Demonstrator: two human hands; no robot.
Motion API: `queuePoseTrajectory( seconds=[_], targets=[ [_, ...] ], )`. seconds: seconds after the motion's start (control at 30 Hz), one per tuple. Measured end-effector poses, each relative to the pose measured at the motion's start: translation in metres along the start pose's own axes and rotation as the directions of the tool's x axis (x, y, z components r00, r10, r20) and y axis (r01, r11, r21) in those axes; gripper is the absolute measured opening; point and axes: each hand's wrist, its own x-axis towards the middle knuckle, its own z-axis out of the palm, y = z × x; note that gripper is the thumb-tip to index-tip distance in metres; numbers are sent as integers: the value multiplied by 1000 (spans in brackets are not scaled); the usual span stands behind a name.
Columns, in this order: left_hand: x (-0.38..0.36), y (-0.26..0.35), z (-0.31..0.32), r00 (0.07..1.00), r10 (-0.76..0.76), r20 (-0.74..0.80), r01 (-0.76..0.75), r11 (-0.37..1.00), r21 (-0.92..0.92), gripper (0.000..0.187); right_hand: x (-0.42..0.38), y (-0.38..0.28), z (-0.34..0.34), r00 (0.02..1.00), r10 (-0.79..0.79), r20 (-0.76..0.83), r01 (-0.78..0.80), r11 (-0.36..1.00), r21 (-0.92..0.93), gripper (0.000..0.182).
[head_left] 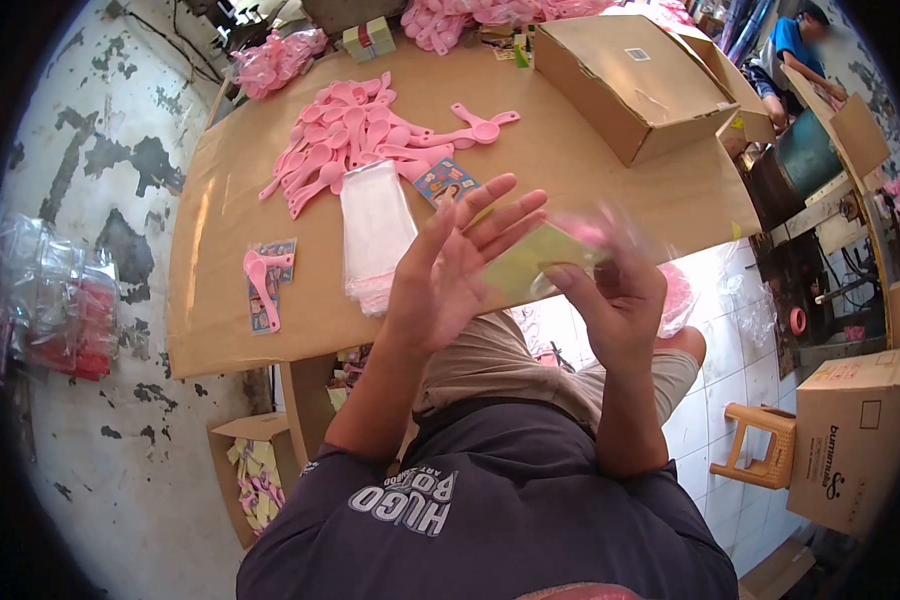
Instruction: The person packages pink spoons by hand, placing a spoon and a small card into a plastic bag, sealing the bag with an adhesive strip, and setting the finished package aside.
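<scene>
My right hand [615, 295] pinches a clear plastic bag with a yellow-green card [535, 262] inside; something pink shows blurred at its far end. Beside the card, my left hand [445, 270] has its palm turned up and its fingers spread, holding nothing. A stack of clear bags [378, 225] lies on the table just left of that hand. Behind the stack is a heap of pink spoons [345, 135], with a blue printed card [443, 182] near its right edge. At the left, one pink spoon [261, 285] rests on printed cards [283, 262].
A large cardboard box [635, 80] stands at the table's back right. Bagged pink items [278, 62] and a bundle of cards [369, 40] are at the back. Below left, an open carton [255, 470] holds packed pieces. A plastic stool [755, 445] and a co-worker [800, 55] are at right.
</scene>
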Motion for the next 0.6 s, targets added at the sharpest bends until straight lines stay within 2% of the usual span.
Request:
queuePoseTrajectory(
  seconds=[0.03,0.1,0.13,0.17,0.23,0.27,0.3,0.37,0.4,0.43,0.47,0.5,0.53,0.6],
  targets=[
    [-2,2,0,1000,-10,7,10,1000,4,68,0,-4,-2,1000,-4,-12,4,1000,-3,43],
    [-6,2,1,994,-14,110,-37,894,447,64,1,-15,-5,958,284,32,-277,951,-138,65],
    [-7,-3,8,996,35,85,-73,865,497,51,-1,-11,-4,950,306,64,-299,950,-93,77],
    [-7,-6,9,996,31,89,-72,864,499,51,-3,-12,-4,951,303,60,-297,951,-91,77],
    [-7,-11,10,998,32,46,-54,786,616,39,-8,-15,-4,936,341,91,-323,931,-168,75],
    [-6,-15,12,993,113,44,-114,747,655,32,-10,-10,-7,948,305,86,-287,941,-181,70],
    [-7,-16,14,993,105,50,-112,747,655,32,-11,-6,-10,950,303,77,-286,941,-181,70],
    [-13,-15,21,986,134,-100,-13,661,750,36,-9,-4,-12,986,129,-102,-154,941,-303,63],
    [-13,-19,21,987,128,-94,-15,660,751,36,-9,-9,-15,984,20,-174,-95,895,-435,48],
    [-12,-24,22,979,198,-57,-78,610,789,40,-7,-11,-17,983,17,-180,-95,894,-438,48],
    [-12,-28,22,964,265,-16,-138,553,821,45,-4,-12,-20,980,-144,-139,40,822,-568,40],
    [-14,-29,23,966,260,-13,-138,554,821,45,-2,-12,-22,953,-293,-73,167,713,-681,34],
    [-15,-30,25,964,266,2,-145,519,842,51,1,-15,-20,947,-314,-62,186,697,-692,26],
    [-17,-29,26,963,270,25,-157,482,862,56,8,-14,-15,935,-355,-23,232,656,-719,29]
  ],
)
